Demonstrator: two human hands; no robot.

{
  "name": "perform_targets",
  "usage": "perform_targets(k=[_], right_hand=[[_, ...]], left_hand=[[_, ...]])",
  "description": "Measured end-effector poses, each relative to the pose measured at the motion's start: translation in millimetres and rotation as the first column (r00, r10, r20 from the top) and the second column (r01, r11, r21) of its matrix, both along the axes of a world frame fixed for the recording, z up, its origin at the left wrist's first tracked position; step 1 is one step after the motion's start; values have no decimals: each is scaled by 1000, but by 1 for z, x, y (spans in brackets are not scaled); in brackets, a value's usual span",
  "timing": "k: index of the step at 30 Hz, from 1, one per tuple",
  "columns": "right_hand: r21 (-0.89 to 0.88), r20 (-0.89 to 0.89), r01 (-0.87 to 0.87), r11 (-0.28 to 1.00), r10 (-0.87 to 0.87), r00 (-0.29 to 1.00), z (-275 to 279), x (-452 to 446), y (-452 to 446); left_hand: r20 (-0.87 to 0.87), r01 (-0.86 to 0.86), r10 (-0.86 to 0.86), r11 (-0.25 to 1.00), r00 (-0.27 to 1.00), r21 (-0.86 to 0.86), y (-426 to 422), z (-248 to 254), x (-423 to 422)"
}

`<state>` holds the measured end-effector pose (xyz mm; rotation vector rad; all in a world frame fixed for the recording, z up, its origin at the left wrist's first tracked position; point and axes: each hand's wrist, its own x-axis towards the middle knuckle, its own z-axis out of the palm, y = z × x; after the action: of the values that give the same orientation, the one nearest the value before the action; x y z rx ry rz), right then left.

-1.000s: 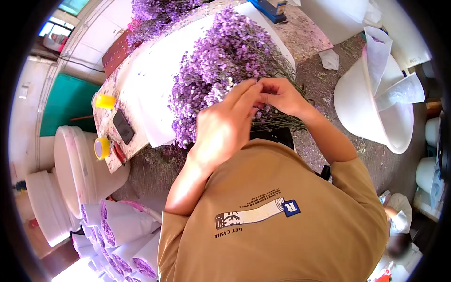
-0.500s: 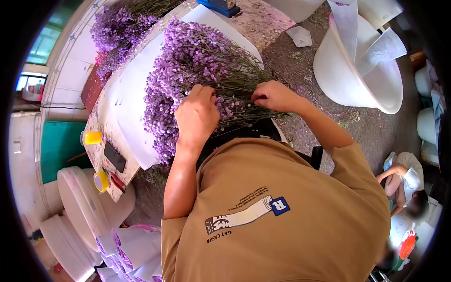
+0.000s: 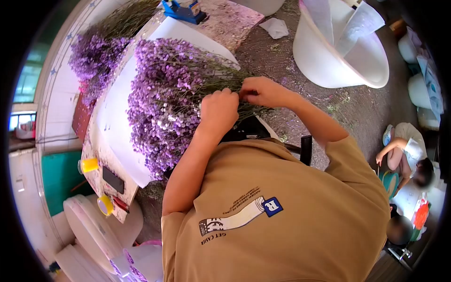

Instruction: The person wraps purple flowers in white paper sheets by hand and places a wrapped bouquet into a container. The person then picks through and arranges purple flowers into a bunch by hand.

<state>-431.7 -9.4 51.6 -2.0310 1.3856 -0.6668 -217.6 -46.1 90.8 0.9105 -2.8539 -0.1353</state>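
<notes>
Editor: What are your hands doing here?

Photographer: You are bringing them together over the bunch. Your left hand (image 3: pixel 219 110) is curling over the stems (image 3: pixel 217 81), just where the purple blooms (image 3: pixel 162 89) are ending. Your right hand (image 3: pixel 265 92) is bending its fingers just beside it, farther along the stems. The fingertips are hiding, so I cannot tell whether either hand is grasping anything.

Editor: Which step are you carrying out?

Photographer: You are apparently sorting or gathering stems by hand. The bunch is lying on a white sheet (image 3: pixel 104 134) on the worktable (image 3: pixel 230 21), blooms fanning to your left, stems running to your right.

Editor: And what is the next move calling for?

Photographer: In my judgement, it is calling for a light pinch, since thin stems are crossing closely there.

Editor: What is surrounding you?

Photographer: A blue tool (image 3: pixel 182 11) is standing beyond the sheet, and a second bunch (image 3: pixel 96 61) is lying at its far left. A phone (image 3: pixel 113 180) and a yellow roll (image 3: pixel 105 205) are resting at the table's left end. A white tub (image 3: pixel 314 58) is standing to your right; beyond it, another person (image 3: pixel 408 146) is sitting low.
</notes>
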Motion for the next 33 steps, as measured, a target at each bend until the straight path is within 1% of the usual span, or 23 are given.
perform_targets(k=[1, 2, 3, 5, 6, 7, 9, 10, 11, 13, 15, 17, 18, 20, 21, 23, 25, 26, 27, 29, 30, 31, 33], right_hand=[[-4, 137, 75, 997, -74, 988, -2, -7, 2], [-4, 135, 163, 987, -161, 978, -3, -16, 2], [-1, 132, 172, 985, -170, 977, -3, -25, 7], [115, -91, 332, 936, -323, 942, -1, -45, 18], [50, -133, 280, 959, -271, 953, -16, -52, 25], [49, -136, 286, 957, -277, 951, -32, -57, 33], [249, -289, 246, 937, -171, 942, -47, -54, 51], [320, -352, 289, 902, -170, 920, -53, -52, 56], [320, -352, 293, 901, -174, 920, -57, -48, 60], [280, -464, 384, 880, -226, 857, -62, -43, 62], [262, -467, 362, 895, -211, 858, -63, -46, 60], [263, -517, 288, 921, -118, 848, -63, -50, 54], [262, -516, 294, 919, -124, 848, -64, -51, 51], [250, -562, 181, 951, -10, 827, -61, -56, 45], [239, -572, 215, 947, -41, 819, -62, -59, 42], [188, -637, 60, 980, 75, 767, -73, -62, 38], [205, -629, -52, 977, 172, 758, -82, -62, 30], [225, -613, -3, 974, 144, 777, -75, -59, 30], [323, -651, 27, 946, 202, 731, -75, -55, 25], [381, -610, 50, 923, 210, 764, -64, -50, 25], [400, -570, 1, 916, 248, 783, -80, -53, 21], [401, -573, 61, 914, 198, 796, -84, -55, 24], [449, -524, 16, 893, 249, 814, -88, -54, 26]], left_hand=[[-4, 16, -16, 1000, 1000, 1, -2, -2, -1], [-21, -10, 10, 1000, 1000, 2, -2, -1, -2], [-37, -40, 40, 999, 999, 6, -2, -1, -2], [-16, -47, 47, 999, 999, 3, -2, -4, -3], [-41, -34, 33, 999, 999, -10, -1, -4, -2], [-65, -21, 19, 999, 998, -26, 0, -5, -1], [-73, -9, 7, 1000, 997, -21, 0, -11, -1], [-77, -2, 1, 1000, 997, -17, -1, -14, -2], [-77, 2, -3, 1000, 997, -17, 0, -13, -3], [-59, 37, -39, 998, 997, -44, 3, -10, -4], [-71, 52, -55, 997, 996, -51, 4, -9, -3], [-76, 71, -74, 996, 994, -53, 6, -9, 0], [-103, 74, -78, 996, 992, -44, 5, -10, 1], [-138, 102, -107, 994, 985, -42, 3, -10, 1], [-122, 88, -93, 995, 988, -43, 4, -9, 1], [-96, 86, -91, 995, 991, -51, 5, -5, -1], [-102, 108, -113, 993, 988, -53, 5, -4, 1], [-107, 123, -127, 991, 986, -44, 4, -8, 1], [-88, 132, -136, 990, 987, -50, 3, -11, 2], [-109, 163, -167, 986, 980, -45, 4, -8, 2], [-108, 173, -175, 984, 979, -27, 3, -11, 4], [-112, 236, -238, 971, 965, -26, 4, -11, 1], [-65, 184, -183, 983, 981, 6, 5, -7, 2]])
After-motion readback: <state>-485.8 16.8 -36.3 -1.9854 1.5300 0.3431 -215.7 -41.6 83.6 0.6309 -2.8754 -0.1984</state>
